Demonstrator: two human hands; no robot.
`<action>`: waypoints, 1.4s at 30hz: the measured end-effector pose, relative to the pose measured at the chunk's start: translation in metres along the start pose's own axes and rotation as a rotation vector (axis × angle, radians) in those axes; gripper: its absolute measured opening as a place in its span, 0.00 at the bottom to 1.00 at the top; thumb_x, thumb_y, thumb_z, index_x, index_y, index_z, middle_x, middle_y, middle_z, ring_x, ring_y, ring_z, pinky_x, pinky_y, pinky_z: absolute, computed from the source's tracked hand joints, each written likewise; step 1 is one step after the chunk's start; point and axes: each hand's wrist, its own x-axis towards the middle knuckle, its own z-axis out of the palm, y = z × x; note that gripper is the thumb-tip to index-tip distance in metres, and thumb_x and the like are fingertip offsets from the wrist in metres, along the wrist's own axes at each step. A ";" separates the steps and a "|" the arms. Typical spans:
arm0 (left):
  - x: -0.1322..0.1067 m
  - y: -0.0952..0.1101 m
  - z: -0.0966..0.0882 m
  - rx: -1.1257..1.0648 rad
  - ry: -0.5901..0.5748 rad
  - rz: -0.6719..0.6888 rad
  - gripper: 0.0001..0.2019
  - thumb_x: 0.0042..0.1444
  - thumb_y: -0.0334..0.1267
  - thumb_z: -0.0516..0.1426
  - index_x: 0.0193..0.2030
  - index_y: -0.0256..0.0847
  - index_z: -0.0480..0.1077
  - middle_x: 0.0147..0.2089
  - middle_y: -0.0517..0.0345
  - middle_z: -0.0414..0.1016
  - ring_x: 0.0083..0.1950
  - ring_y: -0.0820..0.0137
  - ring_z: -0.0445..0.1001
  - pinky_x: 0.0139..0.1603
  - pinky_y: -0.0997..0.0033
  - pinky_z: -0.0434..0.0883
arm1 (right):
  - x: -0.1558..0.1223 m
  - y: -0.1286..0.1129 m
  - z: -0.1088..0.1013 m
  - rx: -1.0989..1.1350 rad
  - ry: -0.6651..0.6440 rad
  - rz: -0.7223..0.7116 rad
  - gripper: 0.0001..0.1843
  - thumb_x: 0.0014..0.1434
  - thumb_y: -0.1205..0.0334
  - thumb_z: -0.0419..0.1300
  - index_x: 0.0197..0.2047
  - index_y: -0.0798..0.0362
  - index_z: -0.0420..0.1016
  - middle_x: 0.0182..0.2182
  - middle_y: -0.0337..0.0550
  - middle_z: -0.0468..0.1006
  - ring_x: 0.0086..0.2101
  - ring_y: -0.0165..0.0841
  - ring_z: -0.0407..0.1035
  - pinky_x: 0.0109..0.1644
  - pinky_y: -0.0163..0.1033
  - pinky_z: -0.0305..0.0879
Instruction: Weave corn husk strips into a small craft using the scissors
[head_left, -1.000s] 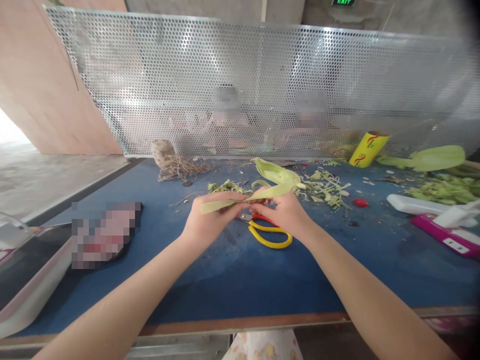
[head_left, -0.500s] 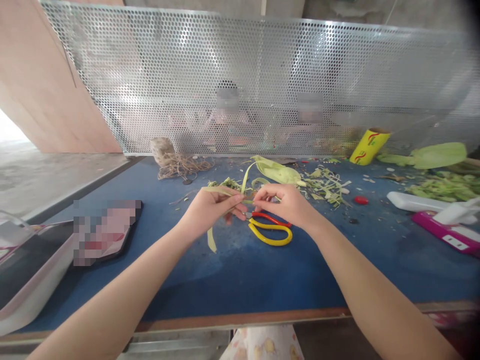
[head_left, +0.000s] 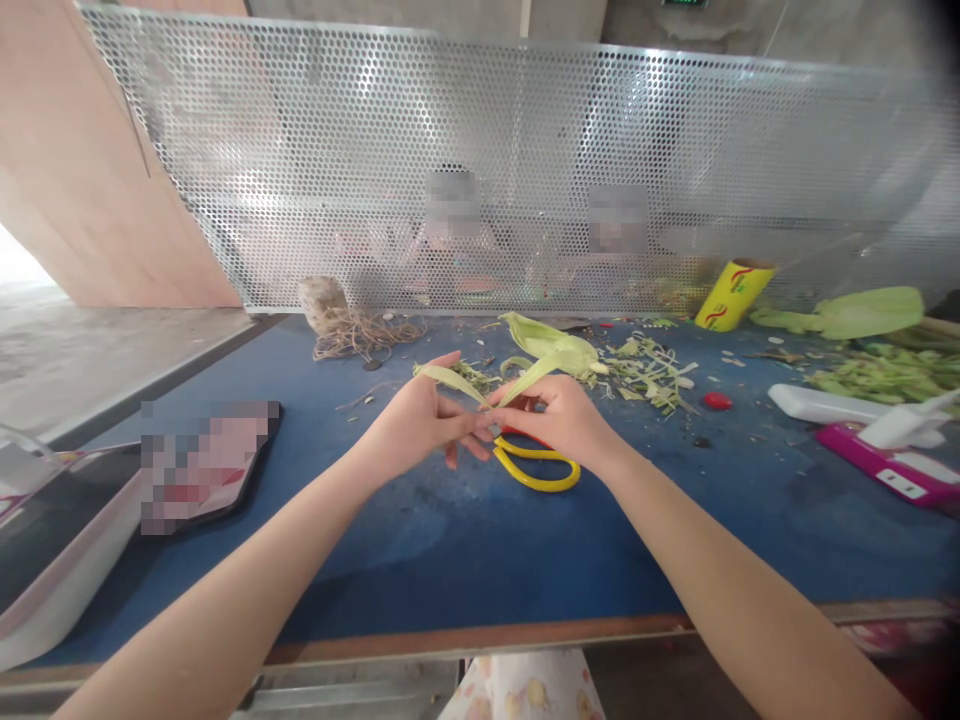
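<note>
My left hand [head_left: 417,424] and my right hand [head_left: 564,420] meet over the middle of the blue table [head_left: 465,560], fingers pinched together on a thin pale green leaf strip [head_left: 457,382]. The strip bends into a V between them, one end rising left and the other right. Under my right hand lie scissors [head_left: 534,467] with yellow and red handles, flat on the table. Just behind the hands rests a green corn husk [head_left: 553,345] among cut green scraps [head_left: 651,372].
A perforated metal screen [head_left: 525,170] closes the far edge, with two people behind it. Brown twine [head_left: 352,330] lies at back left, a yellow roll [head_left: 724,294] and green leaves [head_left: 862,315] at back right, a white tray [head_left: 821,403], a pink box [head_left: 896,468], a grey scale [head_left: 52,560] at left.
The strip, first stretched straight between both hands, then drooped from my left hand, and is now folded into a V with both hands drawn close together above the scissors.
</note>
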 end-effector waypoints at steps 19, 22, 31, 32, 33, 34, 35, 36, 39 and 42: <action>-0.004 -0.003 -0.001 0.136 0.126 -0.005 0.18 0.56 0.45 0.48 0.46 0.39 0.71 0.18 0.61 0.73 0.14 0.74 0.70 0.13 0.80 0.60 | 0.003 0.008 0.004 0.333 0.033 0.126 0.20 0.58 0.50 0.48 0.34 0.56 0.74 0.18 0.38 0.68 0.18 0.24 0.57 0.24 0.33 0.57; -0.005 -0.002 0.001 0.301 0.225 0.044 0.17 0.56 0.44 0.48 0.45 0.41 0.72 0.09 0.69 0.61 0.08 0.78 0.60 0.14 0.80 0.60 | 0.003 0.008 0.005 0.334 0.070 0.127 0.21 0.57 0.49 0.49 0.34 0.56 0.74 0.17 0.38 0.67 0.17 0.24 0.55 0.24 0.33 0.58; -0.006 0.002 0.004 0.307 0.330 0.010 0.15 0.55 0.44 0.49 0.35 0.39 0.74 0.07 0.70 0.54 0.07 0.77 0.56 0.10 0.80 0.56 | 0.002 0.007 0.006 0.484 0.098 0.126 0.22 0.56 0.48 0.50 0.40 0.57 0.73 0.15 0.28 0.43 0.16 0.22 0.42 0.19 0.31 0.42; -0.006 0.002 0.004 0.298 0.333 0.000 0.15 0.55 0.45 0.49 0.33 0.39 0.73 0.07 0.70 0.54 0.07 0.78 0.56 0.09 0.80 0.55 | 0.002 0.007 0.006 0.486 0.099 0.128 0.22 0.56 0.48 0.50 0.40 0.57 0.73 0.15 0.28 0.43 0.16 0.22 0.41 0.18 0.31 0.41; -0.006 0.001 0.004 0.286 0.331 -0.005 0.15 0.55 0.45 0.49 0.32 0.38 0.73 0.07 0.70 0.55 0.07 0.78 0.55 0.08 0.80 0.55 | 0.003 0.007 0.006 0.485 0.105 0.127 0.23 0.56 0.47 0.50 0.41 0.57 0.72 0.15 0.28 0.42 0.16 0.22 0.40 0.18 0.31 0.41; -0.006 0.000 0.003 0.262 0.312 -0.005 0.16 0.55 0.46 0.49 0.33 0.38 0.73 0.07 0.69 0.55 0.06 0.78 0.55 0.08 0.80 0.54 | 0.003 0.007 0.006 0.481 0.110 0.123 0.23 0.55 0.47 0.51 0.42 0.57 0.72 0.15 0.28 0.42 0.16 0.22 0.40 0.18 0.31 0.41; -0.006 -0.001 0.002 0.218 0.267 -0.001 0.16 0.55 0.46 0.49 0.34 0.38 0.73 0.07 0.69 0.56 0.06 0.79 0.55 0.08 0.81 0.55 | 0.003 0.008 0.005 0.478 0.116 0.117 0.23 0.55 0.47 0.50 0.42 0.57 0.72 0.16 0.28 0.41 0.16 0.22 0.40 0.18 0.31 0.41; -0.006 -0.002 0.002 0.145 0.193 0.004 0.17 0.56 0.46 0.48 0.38 0.38 0.72 0.08 0.68 0.59 0.06 0.78 0.58 0.08 0.81 0.56 | 0.003 0.007 0.005 0.473 0.121 0.108 0.23 0.56 0.47 0.50 0.43 0.56 0.71 0.16 0.28 0.41 0.16 0.22 0.40 0.18 0.31 0.41; -0.006 -0.004 0.002 -0.182 -0.107 -0.007 0.22 0.56 0.47 0.49 0.53 0.37 0.63 0.17 0.59 0.72 0.16 0.70 0.72 0.11 0.80 0.62 | 0.003 0.004 0.005 0.430 0.096 0.084 0.22 0.56 0.48 0.50 0.45 0.55 0.70 0.16 0.28 0.42 0.16 0.22 0.42 0.17 0.31 0.42; -0.004 -0.005 0.005 -0.374 -0.216 -0.041 0.26 0.53 0.46 0.53 0.57 0.36 0.58 0.26 0.51 0.77 0.26 0.63 0.77 0.13 0.78 0.67 | 0.001 -0.001 0.006 0.396 0.046 0.088 0.22 0.56 0.51 0.51 0.50 0.54 0.65 0.16 0.28 0.46 0.16 0.22 0.44 0.18 0.31 0.45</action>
